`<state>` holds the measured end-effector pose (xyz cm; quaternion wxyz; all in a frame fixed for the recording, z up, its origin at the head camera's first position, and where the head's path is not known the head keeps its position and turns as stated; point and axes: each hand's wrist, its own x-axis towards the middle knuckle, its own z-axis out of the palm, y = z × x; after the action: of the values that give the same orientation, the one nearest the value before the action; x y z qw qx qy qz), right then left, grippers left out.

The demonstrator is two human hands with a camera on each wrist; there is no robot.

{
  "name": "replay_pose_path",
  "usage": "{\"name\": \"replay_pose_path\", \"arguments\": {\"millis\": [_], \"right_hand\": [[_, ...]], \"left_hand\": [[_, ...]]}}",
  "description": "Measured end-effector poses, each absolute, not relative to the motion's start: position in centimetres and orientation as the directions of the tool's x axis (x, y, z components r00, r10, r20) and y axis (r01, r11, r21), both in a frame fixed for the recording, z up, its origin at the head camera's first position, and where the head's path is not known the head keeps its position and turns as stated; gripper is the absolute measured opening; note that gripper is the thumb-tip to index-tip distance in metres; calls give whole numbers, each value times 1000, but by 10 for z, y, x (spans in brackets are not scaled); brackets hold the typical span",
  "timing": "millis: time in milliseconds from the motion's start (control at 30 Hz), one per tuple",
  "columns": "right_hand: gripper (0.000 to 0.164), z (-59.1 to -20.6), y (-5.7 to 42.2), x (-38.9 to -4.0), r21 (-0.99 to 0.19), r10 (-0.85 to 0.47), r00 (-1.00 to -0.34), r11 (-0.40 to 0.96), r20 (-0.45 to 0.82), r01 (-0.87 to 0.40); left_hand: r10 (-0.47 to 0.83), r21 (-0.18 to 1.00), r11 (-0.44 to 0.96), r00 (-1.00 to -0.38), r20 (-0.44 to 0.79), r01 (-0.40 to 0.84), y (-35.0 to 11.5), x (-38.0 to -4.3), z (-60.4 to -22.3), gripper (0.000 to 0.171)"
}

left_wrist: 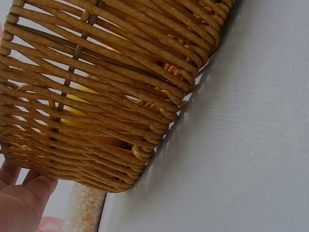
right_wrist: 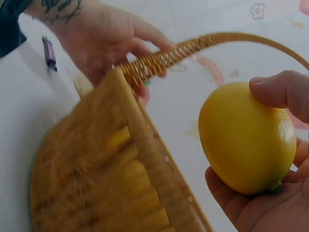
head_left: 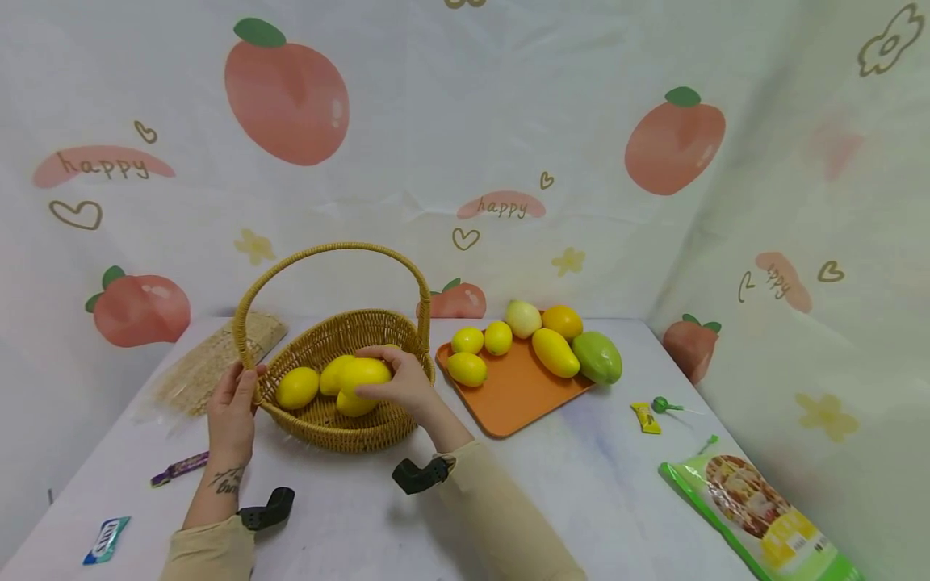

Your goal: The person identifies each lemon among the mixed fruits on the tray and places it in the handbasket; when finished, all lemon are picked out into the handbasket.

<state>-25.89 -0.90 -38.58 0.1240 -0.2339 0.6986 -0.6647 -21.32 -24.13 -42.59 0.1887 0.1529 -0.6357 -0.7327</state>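
My left hand (head_left: 231, 415) grips the left side of the wicker basket (head_left: 349, 440) where the arched handle meets the rim. In the left wrist view its fingertips (left_wrist: 41, 186) lie against the weave. With thumb and fingers curled round it, my right hand (head_left: 407, 383) holds a smooth yellow mango (right_wrist: 244, 140) over the basket. A small green stem spot shows at one end of the mango in the right wrist view. Inside the basket lie a lemon (head_left: 298, 389) at the left and more yellow fruit (head_left: 356, 403), partly hidden by the held mango.
An orange tray (head_left: 508, 403) right of the basket bears lemons, a mango and other fruit, with a green papaya (head_left: 597, 357) at its edge. Wrapped candies, including a purple one (head_left: 180, 468), lie at both sides. A green food bag (head_left: 759, 512) lies front right.
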Motion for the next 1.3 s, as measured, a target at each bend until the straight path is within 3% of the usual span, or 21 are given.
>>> {"name": "replay_pose_path", "arguments": {"millis": [467,833,1067,1300], "right_hand": [[47,-389,-42,-263,-983,-487,-868,84,101,-161],[47,-372,11,-274,-972,-425,-875,-65,231,-225],[44,-371,64,-296,-952,-234,-923,-99,305,-290],[42,-390,98,-316,-976,-10,-978,-80,206,-205]], "left_hand": [[-450,985,-145,-893,18,93,-232,-220,-424,53],[-423,985,-148,-906,18,89,-227,-227,-425,52],[-424,988,-125,-905,26,87,-230,-227,-427,53],[-464,986,-141,-886,16,91,-240,-217,-430,52]]}}
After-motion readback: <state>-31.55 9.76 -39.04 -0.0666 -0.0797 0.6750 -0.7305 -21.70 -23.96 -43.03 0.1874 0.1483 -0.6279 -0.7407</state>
